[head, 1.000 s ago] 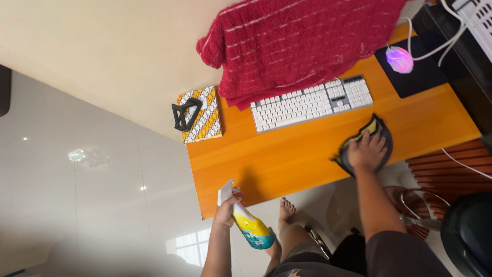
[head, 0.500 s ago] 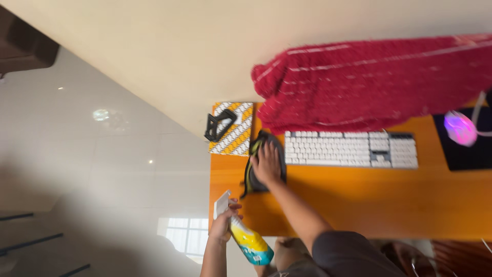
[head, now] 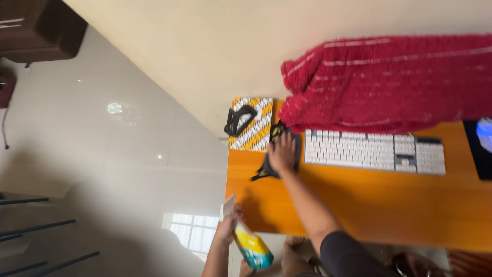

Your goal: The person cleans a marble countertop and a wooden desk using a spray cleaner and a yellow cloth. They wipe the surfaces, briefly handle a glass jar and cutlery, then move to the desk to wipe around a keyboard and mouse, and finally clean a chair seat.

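Head view. The right hand point(head: 282, 152) lies flat, fingers spread, pressing a dark grey cleaning cloth with yellow trim point(head: 277, 154) onto the orange wooden desk top point(head: 359, 200). The cloth sits at the desk's far left corner, between the yellow-and-white patterned box point(head: 252, 124) and the white keyboard point(head: 374, 151). The left hand point(head: 227, 227) is closed around the neck of a yellow-and-teal spray bottle with a white trigger head point(head: 246, 238), held off the desk's near left edge.

Progress, as a judgement: wiping is under way at the left corner. Wiped and unwiped areas cannot be told apart. A red knitted blanket point(head: 389, 82) covers the desk's rear.
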